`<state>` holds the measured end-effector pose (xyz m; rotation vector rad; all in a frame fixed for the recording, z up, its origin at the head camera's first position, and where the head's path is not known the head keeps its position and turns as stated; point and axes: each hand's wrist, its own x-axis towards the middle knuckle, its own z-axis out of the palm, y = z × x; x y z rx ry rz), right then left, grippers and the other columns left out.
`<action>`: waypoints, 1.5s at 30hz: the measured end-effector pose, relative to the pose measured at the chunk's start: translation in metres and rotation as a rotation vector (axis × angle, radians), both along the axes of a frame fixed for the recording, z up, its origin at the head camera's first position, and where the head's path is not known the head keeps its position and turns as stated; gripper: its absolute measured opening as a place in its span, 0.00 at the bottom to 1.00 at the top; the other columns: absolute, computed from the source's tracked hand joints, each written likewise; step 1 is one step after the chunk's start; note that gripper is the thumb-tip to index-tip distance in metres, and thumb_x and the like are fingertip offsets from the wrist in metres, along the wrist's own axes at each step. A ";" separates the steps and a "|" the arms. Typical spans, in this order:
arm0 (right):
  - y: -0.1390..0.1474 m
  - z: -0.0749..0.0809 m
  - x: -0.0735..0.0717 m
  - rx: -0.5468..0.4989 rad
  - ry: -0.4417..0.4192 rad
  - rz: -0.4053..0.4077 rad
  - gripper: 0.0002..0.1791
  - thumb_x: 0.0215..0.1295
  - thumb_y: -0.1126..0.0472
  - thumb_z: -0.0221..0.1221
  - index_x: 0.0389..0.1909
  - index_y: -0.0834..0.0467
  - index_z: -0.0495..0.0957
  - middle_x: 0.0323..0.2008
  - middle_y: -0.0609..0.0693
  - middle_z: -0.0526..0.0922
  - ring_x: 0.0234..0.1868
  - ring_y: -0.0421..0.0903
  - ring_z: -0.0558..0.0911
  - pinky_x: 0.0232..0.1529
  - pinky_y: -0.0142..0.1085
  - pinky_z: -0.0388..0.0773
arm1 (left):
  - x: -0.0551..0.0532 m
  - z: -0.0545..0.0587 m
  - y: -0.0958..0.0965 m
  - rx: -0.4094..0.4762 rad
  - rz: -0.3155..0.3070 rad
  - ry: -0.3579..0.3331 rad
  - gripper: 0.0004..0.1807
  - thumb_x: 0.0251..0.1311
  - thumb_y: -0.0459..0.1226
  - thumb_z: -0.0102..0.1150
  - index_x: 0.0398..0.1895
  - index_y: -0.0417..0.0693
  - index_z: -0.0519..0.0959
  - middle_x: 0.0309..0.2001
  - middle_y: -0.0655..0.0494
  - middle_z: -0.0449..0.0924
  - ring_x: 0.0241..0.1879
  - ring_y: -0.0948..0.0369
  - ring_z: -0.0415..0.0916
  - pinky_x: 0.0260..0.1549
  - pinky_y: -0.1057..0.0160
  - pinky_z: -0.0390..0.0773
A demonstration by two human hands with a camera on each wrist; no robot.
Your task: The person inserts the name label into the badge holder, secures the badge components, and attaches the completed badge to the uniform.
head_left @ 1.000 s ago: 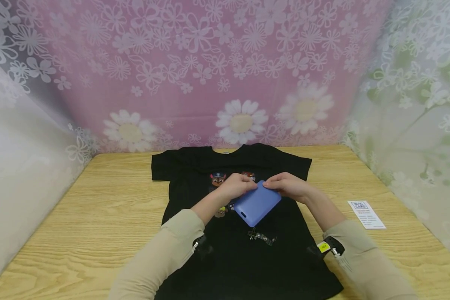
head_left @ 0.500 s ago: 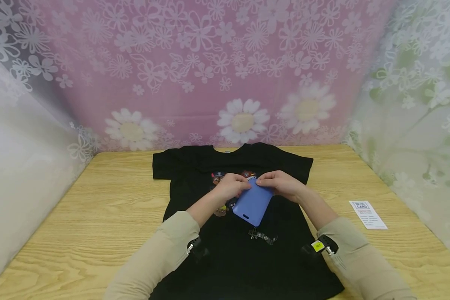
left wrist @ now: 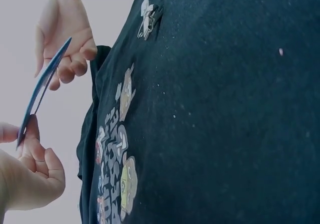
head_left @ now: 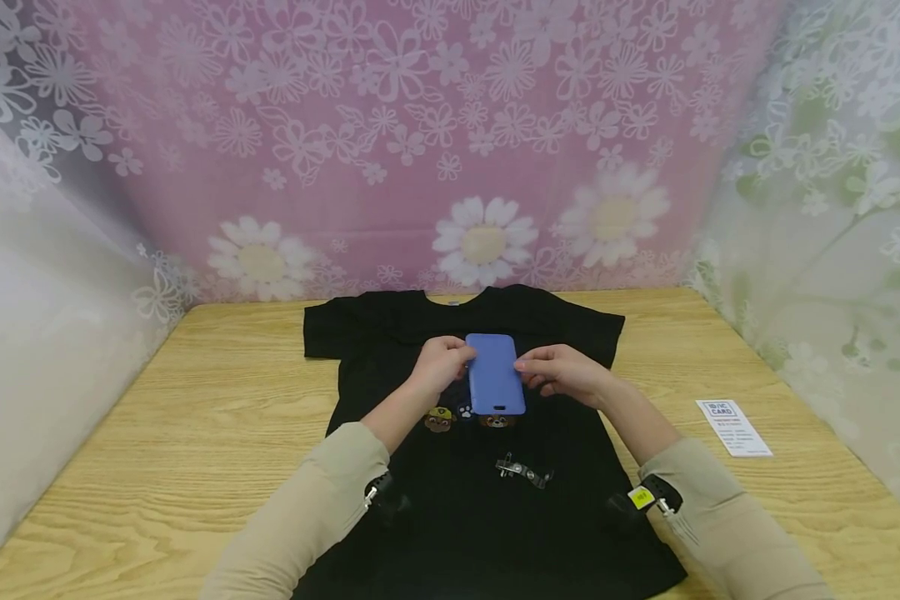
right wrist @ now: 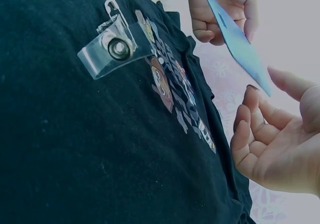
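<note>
A blue card holder (head_left: 497,375) with a small slot at its near end is held above the black T-shirt (head_left: 435,517). My left hand (head_left: 441,365) pinches its left edge between thumb and fingers, as the left wrist view also shows. At the opposite edge is my right hand (head_left: 566,371); its thumb and index finger stand apart around the holder's edge in the right wrist view, other fingers loosely bent. Closer to me, a badge clip (right wrist: 117,44) with a clear snap strap and metal pin lies on the shirt.
Cartoon dog prints (head_left: 439,419) mark the shirt's chest. A white printed paper card (head_left: 735,428) lies on the wooden table (head_left: 217,417) at right. Flowered curtains (head_left: 390,167) stand behind and at both sides.
The card holder has turned from a slant to nearly straight, its slot end facing me, and shifted slightly up and left. My left hand has moved left along with it; the right hand's fingers have loosened.
</note>
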<state>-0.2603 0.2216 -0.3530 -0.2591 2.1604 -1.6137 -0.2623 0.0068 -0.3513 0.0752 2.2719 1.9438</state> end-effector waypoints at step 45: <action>-0.004 0.002 -0.001 -0.123 -0.018 -0.097 0.07 0.67 0.62 0.52 0.35 0.61 0.76 0.26 0.46 0.75 0.30 0.42 0.73 0.35 0.34 0.71 | -0.005 -0.007 -0.016 0.071 0.040 -0.073 0.11 0.63 0.35 0.53 0.36 0.33 0.76 0.29 0.51 0.72 0.27 0.58 0.70 0.36 0.57 0.76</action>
